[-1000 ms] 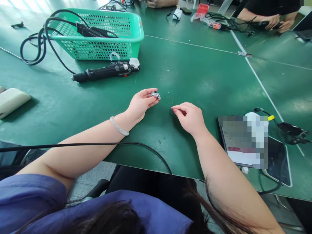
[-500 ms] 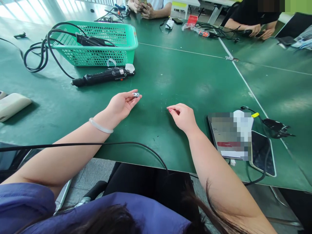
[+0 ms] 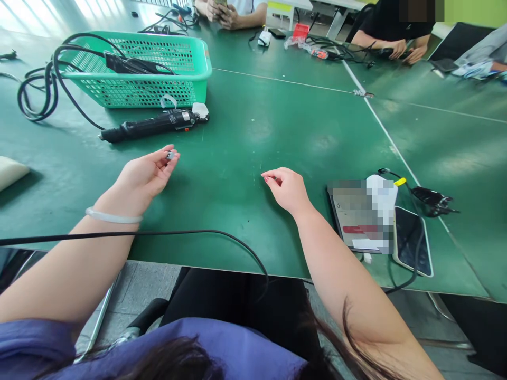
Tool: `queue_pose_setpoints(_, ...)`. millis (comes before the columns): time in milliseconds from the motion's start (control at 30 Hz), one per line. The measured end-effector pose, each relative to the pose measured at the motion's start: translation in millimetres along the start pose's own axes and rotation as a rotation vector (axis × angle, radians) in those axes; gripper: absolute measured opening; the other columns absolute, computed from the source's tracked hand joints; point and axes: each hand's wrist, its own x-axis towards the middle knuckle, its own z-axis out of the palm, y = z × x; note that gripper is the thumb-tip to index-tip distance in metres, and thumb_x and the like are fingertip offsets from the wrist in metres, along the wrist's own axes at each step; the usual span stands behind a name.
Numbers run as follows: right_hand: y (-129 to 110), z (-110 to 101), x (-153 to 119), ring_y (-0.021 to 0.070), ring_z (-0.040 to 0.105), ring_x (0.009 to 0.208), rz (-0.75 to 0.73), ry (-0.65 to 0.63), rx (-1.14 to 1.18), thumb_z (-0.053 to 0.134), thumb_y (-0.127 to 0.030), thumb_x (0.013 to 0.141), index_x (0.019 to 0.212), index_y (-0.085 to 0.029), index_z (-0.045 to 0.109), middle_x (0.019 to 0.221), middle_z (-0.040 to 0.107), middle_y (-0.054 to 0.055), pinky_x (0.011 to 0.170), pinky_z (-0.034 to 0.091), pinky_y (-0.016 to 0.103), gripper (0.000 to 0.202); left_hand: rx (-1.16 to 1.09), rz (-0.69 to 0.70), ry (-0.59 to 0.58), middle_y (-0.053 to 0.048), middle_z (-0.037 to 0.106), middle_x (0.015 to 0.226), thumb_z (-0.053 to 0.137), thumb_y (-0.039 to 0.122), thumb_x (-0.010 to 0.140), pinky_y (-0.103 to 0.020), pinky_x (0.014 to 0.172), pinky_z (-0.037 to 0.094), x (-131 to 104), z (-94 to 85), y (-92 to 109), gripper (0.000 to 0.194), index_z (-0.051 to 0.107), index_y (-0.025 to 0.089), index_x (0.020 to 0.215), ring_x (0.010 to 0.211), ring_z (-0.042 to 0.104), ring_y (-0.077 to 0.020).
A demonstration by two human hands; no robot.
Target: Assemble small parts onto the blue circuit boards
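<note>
My left hand (image 3: 143, 175), with a pale bracelet on its wrist, is held palm up over the green table (image 3: 222, 211). Its thumb and fingers pinch a small silvery metal piece (image 3: 170, 155), too small to name more closely. Just beyond that hand lies a black electric screwdriver (image 3: 150, 125) with a white piece at its right end. My right hand (image 3: 289, 187) rests low over the table to the right, thumb and forefinger pressed together. Whatever may be between those fingertips is hidden.
A green plastic basket (image 3: 138, 87) with black cabled gear stands at back left. A black cable (image 3: 190, 232) crosses in front of me. Right of my right arm lie a blurred flat item (image 3: 352, 216) and a phone (image 3: 412, 240). Two people's hands are across the table.
My left hand has moved left with the metal piece, which shows a different side. The view has shifted slightly right. My right hand has stayed about where it was over the table.
</note>
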Motion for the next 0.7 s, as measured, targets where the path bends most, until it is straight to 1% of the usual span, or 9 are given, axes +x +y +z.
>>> queue_pose_setpoints(100,0.2,0.4,0.2,0.0145,0.058,0.068,0.001,-0.005,0.0,0.056,-0.023,0.087,0.093,-0.02,0.077,0.087,0.071,0.005,0.071,0.048,0.033,0.022,-0.031,0.005,0.043,-0.002,0.065,0.078,0.045,0.0,0.093,-0.011,0.071,0.06,-2.7,-1.7,12.6,0.029,0.063,0.017,0.108,0.09,0.065,-0.0077)
queue_pose_setpoints(167,0.1,0.5,0.2,0.0143,0.058,0.068,0.002,-0.009,0.001,0.057,-0.023,0.087,0.092,-0.02,0.077,0.086,0.071,0.005,0.071,0.049,0.032,0.021,-0.042,0.015,0.085,-0.001,0.066,0.077,0.046,0.002,0.094,-0.008,0.076,0.059,-3.2,-6.1,21.6,0.027,0.063,0.017,0.109,0.094,0.064,-0.0068)
queue_pose_setpoints(233,-0.4,0.4,0.2,0.014,0.057,0.067,0.003,-0.012,0.003,0.057,-0.023,0.087,0.092,-0.021,0.077,0.086,0.071,0.004,0.071,0.049,0.032,0.021,-0.037,0.0,0.123,0.0,0.065,0.073,0.046,0.005,0.095,-0.004,0.077,0.057,-2.6,-13.4,29.6,0.023,0.063,0.018,0.104,0.088,0.062,-0.0044)
queue_pose_setpoints(300,-1.3,0.1,0.2,0.0137,0.057,0.067,0.006,-0.02,0.004,0.057,-0.023,0.087,0.093,-0.02,0.077,0.085,0.07,0.004,0.071,0.048,0.032,0.021,-0.017,-0.019,0.144,0.002,0.062,0.067,0.047,0.007,0.096,0.0,0.071,0.054,-1.5,-22.7,35.3,0.022,0.062,0.022,0.096,0.077,0.059,-0.0017)
queue_pose_setpoints(367,-2.5,-0.5,0.3,0.0136,0.057,0.066,0.014,-0.028,0.003,0.057,-0.023,0.087,0.093,-0.02,0.077,0.085,0.07,0.004,0.071,0.048,0.032,0.021,0.009,0.025,0.169,0.003,0.06,0.064,0.044,0.004,0.096,0.003,0.067,0.052,-0.8,-32.2,38.4,0.026,0.062,0.022,0.088,0.068,0.056,-0.0002)
queue_pose_setpoints(467,-4.2,-1.4,0.4,0.0138,0.057,0.066,0.023,-0.035,0.001,0.057,-0.023,0.087,0.093,-0.02,0.077,0.084,0.07,0.004,0.071,0.048,0.033,0.021,0.092,0.117,0.202,0.003,0.062,0.062,0.043,0.001,0.094,0.001,0.066,0.054,-0.6,-43.7,39.3,0.03,0.062,0.02,0.081,0.069,0.058,-0.0003)
queue_pose_setpoints(567,-5.1,-1.9,0.2,0.0138,0.056,0.066,0.024,-0.044,-0.002,0.057,-0.023,0.087,0.093,-0.021,0.077,0.084,0.07,0.004,0.071,0.048,0.033,0.021,0.22,0.127,0.174,0.003,0.068,0.064,0.047,0.001,0.093,-0.003,0.066,0.056,-0.3,-51.8,37.8,0.029,0.063,0.019,0.077,0.073,0.061,-0.002)
queue_pose_setpoints(633,-5.2,-2.0,0.1,0.0136,0.056,0.066,0.031,-0.051,-0.006,0.058,-0.023,0.088,0.094,-0.02,0.077,0.084,0.07,0.004,0.071,0.048,0.032,0.021,0.305,0.133,0.104,0.002,0.07,0.066,0.045,0.004,0.096,-0.005,0.069,0.057,0.5,-56.7,36.2,0.029,0.066,0.016,0.078,0.073,0.062,-0.0027)
queue_pose_setpoints(700,-5.1,-1.8,-0.1,0.0135,0.056,0.066,0.038,-0.055,-0.011,0.058,-0.022,0.088,0.094,-0.019,0.077,0.084,0.069,0.004,0.071,0.047,0.032,0.021,0.415,0.172,0.027,0.003,0.071,0.066,0.044,0.006,0.097,-0.006,0.069,0.055,1.6,-61.8,34.3,0.03,0.069,0.015,0.083,0.069,0.06,-0.0024)
